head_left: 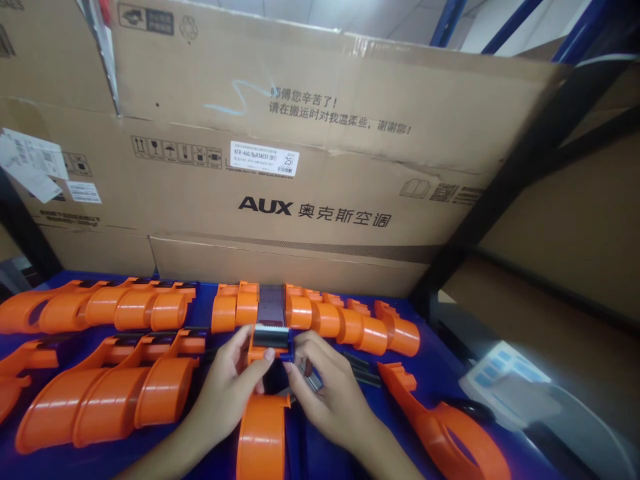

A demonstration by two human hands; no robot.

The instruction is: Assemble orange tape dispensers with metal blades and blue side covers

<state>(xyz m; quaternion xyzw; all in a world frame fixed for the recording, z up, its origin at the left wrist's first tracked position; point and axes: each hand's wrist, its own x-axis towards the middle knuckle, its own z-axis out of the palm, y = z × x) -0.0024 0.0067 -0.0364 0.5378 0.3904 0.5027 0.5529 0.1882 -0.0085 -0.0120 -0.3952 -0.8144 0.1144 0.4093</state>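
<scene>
An orange tape dispenser (pixel 263 437) stands at the bottom centre, its head raised between my two hands. Across that head lie a black roller-like strip and a pale toothed edge (pixel 271 328). My left hand (pixel 240 373) grips the head from the left, thumb on its front face. At the head's right side, my right hand (pixel 325 380) has its fingers bent together beside a small dark blue part (pixel 291 340). A greyish metal strip (pixel 313 379) shows under the right fingers. Whether the right fingertips hold the blue part or the strip is unclear.
Orange dispensers with black tops stand in rows at left (pixel 167 393). More orange dispensers (pixel 327 320) line the back of the blue table (pixel 350 433). One lies at right (pixel 450 427), near a clear plastic bag (pixel 515 380). Black strips (pixel 365 370) lie behind my right hand; a cardboard sheet (pixel 320 167) stands behind.
</scene>
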